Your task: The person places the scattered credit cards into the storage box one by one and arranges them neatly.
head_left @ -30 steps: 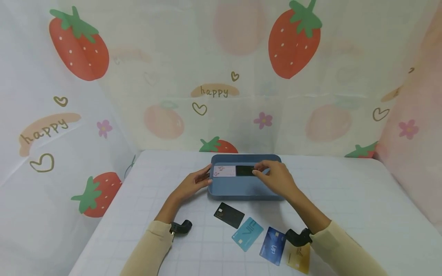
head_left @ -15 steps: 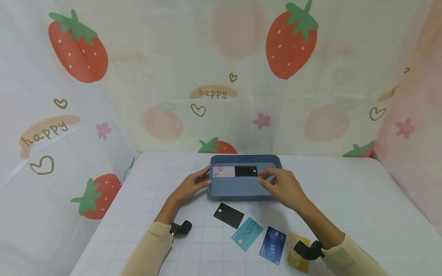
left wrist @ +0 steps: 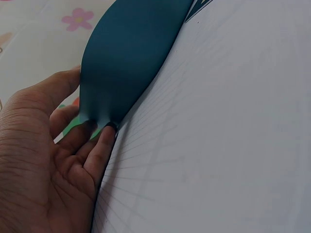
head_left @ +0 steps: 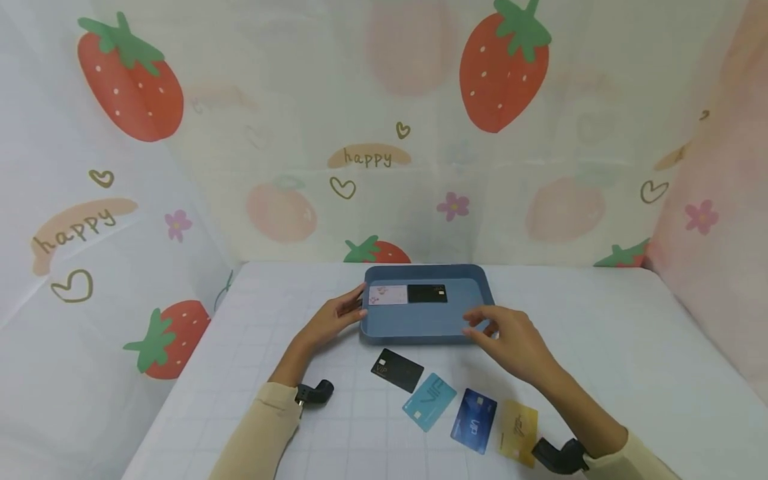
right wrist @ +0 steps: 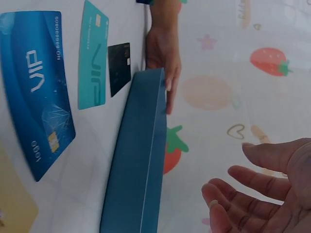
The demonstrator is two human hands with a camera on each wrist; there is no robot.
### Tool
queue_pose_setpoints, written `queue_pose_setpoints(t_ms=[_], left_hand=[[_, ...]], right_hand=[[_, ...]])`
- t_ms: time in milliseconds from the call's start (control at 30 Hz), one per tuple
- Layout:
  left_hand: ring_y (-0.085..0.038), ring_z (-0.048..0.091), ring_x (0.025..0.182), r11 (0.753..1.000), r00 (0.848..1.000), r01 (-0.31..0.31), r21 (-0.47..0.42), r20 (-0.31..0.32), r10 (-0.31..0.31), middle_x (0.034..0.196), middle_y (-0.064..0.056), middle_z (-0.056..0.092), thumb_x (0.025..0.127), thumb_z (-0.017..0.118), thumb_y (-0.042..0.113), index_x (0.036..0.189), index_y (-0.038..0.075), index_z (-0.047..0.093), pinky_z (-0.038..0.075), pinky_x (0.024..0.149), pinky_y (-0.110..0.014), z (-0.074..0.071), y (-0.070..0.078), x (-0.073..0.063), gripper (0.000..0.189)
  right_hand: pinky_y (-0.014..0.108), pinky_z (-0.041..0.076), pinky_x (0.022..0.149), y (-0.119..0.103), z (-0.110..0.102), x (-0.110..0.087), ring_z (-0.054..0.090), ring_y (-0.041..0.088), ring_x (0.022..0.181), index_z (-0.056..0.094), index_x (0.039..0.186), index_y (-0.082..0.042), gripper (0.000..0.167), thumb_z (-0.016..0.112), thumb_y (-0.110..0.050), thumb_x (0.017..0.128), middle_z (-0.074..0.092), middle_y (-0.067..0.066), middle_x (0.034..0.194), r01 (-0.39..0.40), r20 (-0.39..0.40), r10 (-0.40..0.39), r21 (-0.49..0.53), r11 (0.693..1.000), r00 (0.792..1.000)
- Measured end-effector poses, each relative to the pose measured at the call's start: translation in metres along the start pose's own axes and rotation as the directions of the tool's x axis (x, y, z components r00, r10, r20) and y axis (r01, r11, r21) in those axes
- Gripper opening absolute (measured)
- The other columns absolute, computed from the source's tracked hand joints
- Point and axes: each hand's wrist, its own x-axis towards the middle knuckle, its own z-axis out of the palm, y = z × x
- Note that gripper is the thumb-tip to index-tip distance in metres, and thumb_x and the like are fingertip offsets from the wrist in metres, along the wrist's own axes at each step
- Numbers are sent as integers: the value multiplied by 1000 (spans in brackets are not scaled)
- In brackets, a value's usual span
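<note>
A blue tray [head_left: 420, 325] stands at the back of the table. Inside, along its far part, a pale card with a pink pattern [head_left: 387, 295] and a black card [head_left: 427, 293] lie end to end. My left hand [head_left: 329, 325] rests against the tray's left end; in the left wrist view its thumb and fingertips touch the outer wall [left wrist: 121, 53]. Over the tray's front right corner hovers my right hand [head_left: 510, 340], fingers loosely bent and apart, holding nothing. On the table before the tray are a dark VIP card [head_left: 397, 371], a teal card [head_left: 429, 402], a blue card [head_left: 474, 421] and a gold card [head_left: 519, 432].
White table with a faint grid [head_left: 336, 427] lies beneath everything. A strawberry-printed curtain [head_left: 288, 120] hangs behind and along both sides. A small black camera is strapped to each wrist, the right one [head_left: 561, 457] beside the gold card.
My right hand has let go of the black card in the tray and drawn back, right and toward me. The gold card shows more fully now. My left hand stays against the tray.
</note>
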Motion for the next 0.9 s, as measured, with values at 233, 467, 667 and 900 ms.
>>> queue_pose_setpoints(t_ms=[233,467,667,900], left_hand=[[-45,38,143,1000,1000,19,0,7,-19,161,-25,28,102,61,9,157,-4,27,33,117,-52,0,1,-1,66],[-44,39,142,999,1000,27,22,-4,-27,160,-24,29,102,61,8,157,-4,27,34,116,-52,0,2,-1,66],[-42,39,143,1000,1000,20,14,4,-20,161,-24,29,102,62,11,157,-4,27,33,117,-50,0,2,-1,66],[-42,39,143,1000,1000,20,7,9,-20,160,-24,29,102,62,13,157,-3,28,34,117,-50,-2,-1,0,66]], right_hand=[[25,54,64,6,-6,-16,67,13,84,75,113,-11,24,79,-19,90,75,5,111,-15,22,16,-18,1000,1000],[25,54,66,12,-10,-31,66,12,83,74,114,-9,32,83,-23,87,75,6,110,-76,70,80,-60,995,994],[28,54,68,17,-12,-43,64,11,80,73,115,-10,38,85,-27,83,74,4,107,-148,123,160,-100,984,979],[35,57,69,24,-13,-52,64,14,84,71,120,-9,49,88,-30,79,73,2,106,-262,215,288,-143,954,933]])
